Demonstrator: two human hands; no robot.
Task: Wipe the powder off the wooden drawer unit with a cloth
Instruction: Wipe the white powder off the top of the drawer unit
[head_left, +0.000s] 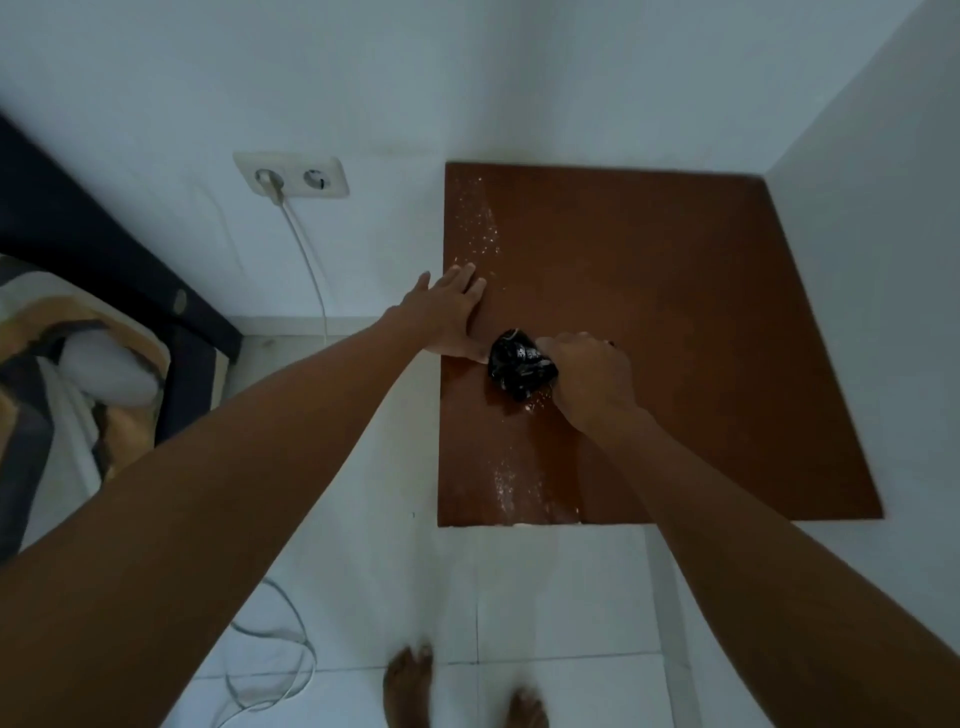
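The black cloth (521, 370) carries some pale print, but it is too crumpled and blurred to read; no other writing shows anywhere.

The wooden drawer unit (675, 332) stands in a corner, its back and right edges against white walls. To its left on the wall is a double socket (292, 175) with a white plug in the left outlet, and a white cable (311, 270) runs down from it to the tiled floor (545, 597), where more cable loops near the lower left. A bed (78, 353) with a dark frame and patterned bedding fills the left edge. Two bare feet (462, 691) stand on the floor in front of the unit. Both forearms cross the view and hide part of the unit's front left area.

The unit's top is a plain reddish-brown board. White powder (480, 223) lies in a speckled streak along the left side, with more near the front edge; the right part looks clean.

The left hand (452, 312) lies flat on the left edge, fingers spread, its grip wide and holding nothing. The right hand (592, 379) has its grip closed around the bunched cloth, pressing it on the top just beside the left hand.
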